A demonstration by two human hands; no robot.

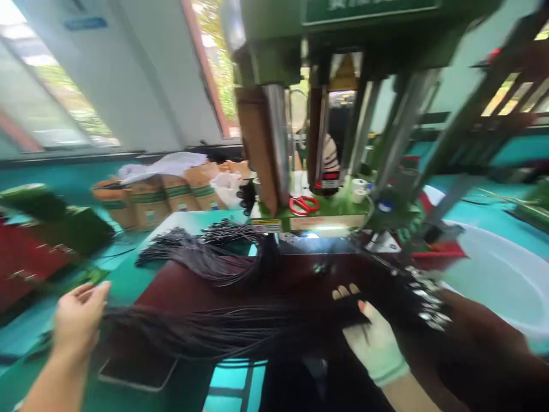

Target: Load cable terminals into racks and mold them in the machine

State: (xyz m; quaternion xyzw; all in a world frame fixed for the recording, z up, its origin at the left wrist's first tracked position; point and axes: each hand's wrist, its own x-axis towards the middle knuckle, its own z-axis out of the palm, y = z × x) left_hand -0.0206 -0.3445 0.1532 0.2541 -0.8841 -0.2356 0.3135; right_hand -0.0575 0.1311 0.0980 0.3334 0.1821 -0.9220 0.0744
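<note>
1. The right hand (373,343), in a pale knit glove with a green-edged cuff, is closed around a thick bundle of black cords (231,332); its fingers (343,292) curl over the top of the bundle and the thumb presses from the near side.
2. The left hand (79,323) is bare, with its fingers spread open just over the far end of the same bundle. (The blur makes it hard to say whether they touch the strands.)
3. The bundle runs between the two hands, and a cluster of small metal ends (429,303) sits just past the right fingers.
4. Ahead of the fingers, a second bunch of black cords (201,252) lies on a dark red mat (171,292) on the green counter (128,286).
5. Further ahead of the fingers stands a green press machine (274,51), with red-handled scissors (303,204) at its base.
6. Handling such a loose bundle probably goes best with a firm grip close to the metal ends and the strands kept straight and apart from the other bunch, so they don't snag or tangle.
</note>
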